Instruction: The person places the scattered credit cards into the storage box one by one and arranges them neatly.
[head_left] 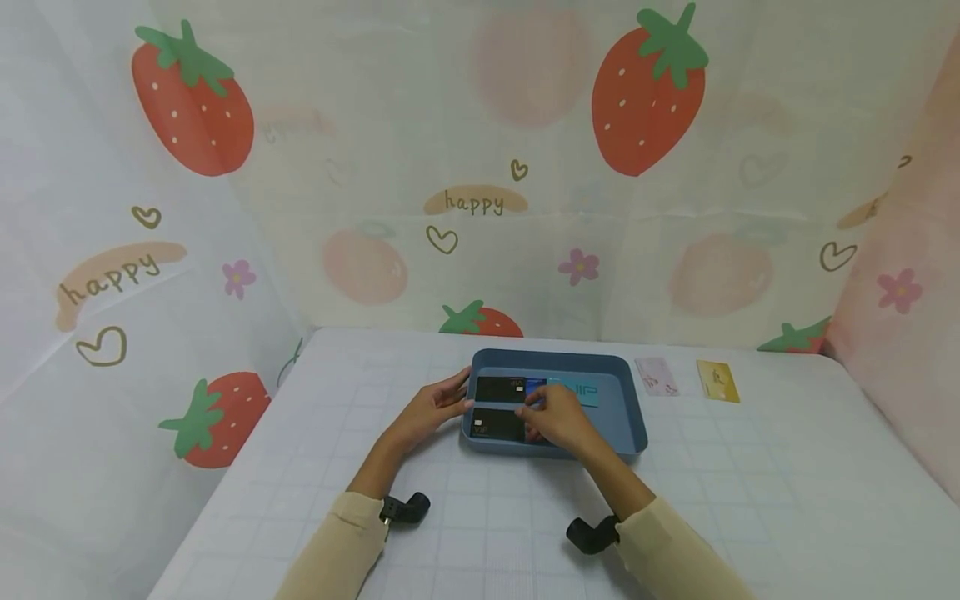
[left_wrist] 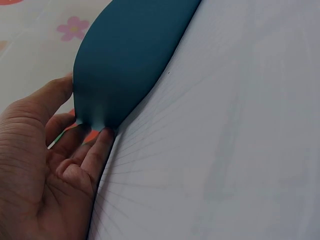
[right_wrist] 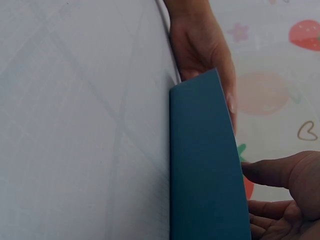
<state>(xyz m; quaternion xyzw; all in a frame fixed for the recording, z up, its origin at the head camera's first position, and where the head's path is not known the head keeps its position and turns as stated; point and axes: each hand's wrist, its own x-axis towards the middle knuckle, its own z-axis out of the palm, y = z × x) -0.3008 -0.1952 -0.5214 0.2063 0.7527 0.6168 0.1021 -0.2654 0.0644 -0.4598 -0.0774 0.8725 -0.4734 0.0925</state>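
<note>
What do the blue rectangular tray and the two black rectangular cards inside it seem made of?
The blue rectangular tray looks like matte plastic, judging by its smooth, softly shaded walls, though coated metal is possible. The two black rectangular cards look like smooth, fairly dull plastic, given their chip-like patches, but could be paperboard.

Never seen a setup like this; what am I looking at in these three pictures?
No robot here: a person is working bare-handed. The wide picture comes from a head camera; the two close ones come from black wrist cameras. A blue tray stands on the white table, holding two black cards, a blue card and a turquoise card. A pink card and a gold card lie right of it. The left hand touches the tray's left side. The right hand is at the cards; whether it pinches one is unclear.
</note>
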